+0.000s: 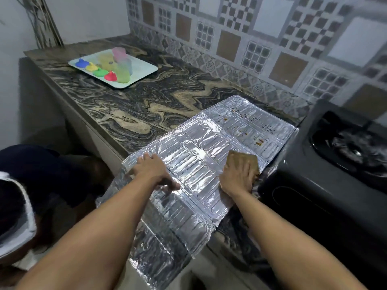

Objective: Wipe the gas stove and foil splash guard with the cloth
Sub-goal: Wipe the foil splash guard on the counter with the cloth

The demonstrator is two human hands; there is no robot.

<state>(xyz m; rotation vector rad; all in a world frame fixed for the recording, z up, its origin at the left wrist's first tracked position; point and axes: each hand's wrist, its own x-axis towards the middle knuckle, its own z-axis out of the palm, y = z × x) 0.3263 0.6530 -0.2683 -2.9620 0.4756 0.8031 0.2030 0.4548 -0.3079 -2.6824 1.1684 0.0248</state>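
The silver foil splash guard (201, 151) lies flat on the marble counter, its near end hanging over the counter's front edge. Brown stains dot its far right panel. My left hand (156, 171) presses flat on the guard's left side with fingers spread. My right hand (237, 173) presses a brown cloth (249, 159) onto the guard's right edge, fingers laid over it. The black gas stove (326, 170) stands just right of the guard, its burner at the far right.
A pale tray (144, 69) with coloured lids and translucent cups sits at the counter's far left. The patterned tile wall (261, 45) runs behind. Bare marble counter (134, 109) lies between tray and guard. A dark bundle with a white edge (25, 185) sits below left.
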